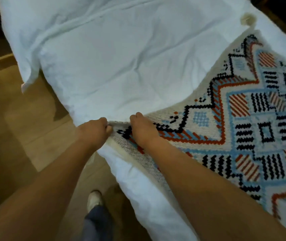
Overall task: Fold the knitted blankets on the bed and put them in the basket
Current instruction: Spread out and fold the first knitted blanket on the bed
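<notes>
A knitted blanket with a cream ground and black, red and light blue geometric patterns lies spread over the right half of the bed. Its near corner reaches the bed's edge. My left hand grips that corner, fingers curled round the cream border. My right hand lies just beside it on the blanket, fingers curled down into the knit at the edge. A cream pompom sits at the blanket's far corner. No basket is in view.
The bed is covered by a white duvet, with its side hanging down towards me. A white pillow corner overhangs at the left. Wooden floor runs along the left, where my shoe and trouser leg stand.
</notes>
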